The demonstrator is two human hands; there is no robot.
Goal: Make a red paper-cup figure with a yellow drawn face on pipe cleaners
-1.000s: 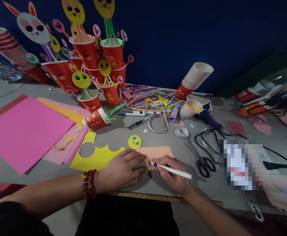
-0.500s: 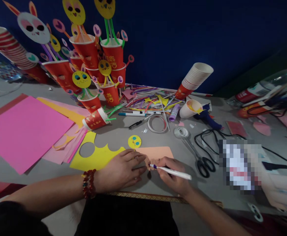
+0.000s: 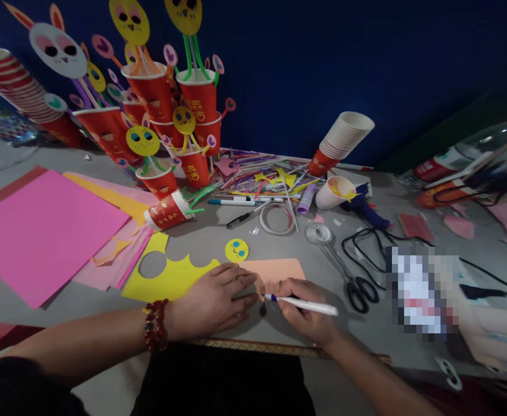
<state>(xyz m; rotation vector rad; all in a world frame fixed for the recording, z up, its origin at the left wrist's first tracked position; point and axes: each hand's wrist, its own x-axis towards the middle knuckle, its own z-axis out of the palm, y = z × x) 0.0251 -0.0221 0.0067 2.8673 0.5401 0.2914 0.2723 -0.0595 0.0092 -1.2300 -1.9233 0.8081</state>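
Note:
Pinched in my right hand (image 3: 306, 312) is a white marker (image 3: 311, 305) with a purple tip end. Its tip meets a peach sheet of paper (image 3: 281, 267) lying on the table. Dark marks show on the sheet between my hands. My left hand (image 3: 216, 297) lies flat, fingers outstretched, on the left part of that sheet and the edge of a yellow sheet with round cut-outs (image 3: 177, 276). Just beyond my left fingers sits a yellow paper disc (image 3: 236, 250) with a drawn face.
Scissors (image 3: 357, 294), clear tape (image 3: 320, 233) and a black cable (image 3: 374, 274) lie to the right. Red paper cups (image 3: 196, 167) with paper figures stand behind, beside piled straws (image 3: 248, 167). Pink paper (image 3: 49, 231) lies left. Another person's arm (image 3: 496, 329) is at the far right.
The marker tip has shifted slightly down toward me and left on the peach sheet, my right hand moving with it. My left hand stays in place.

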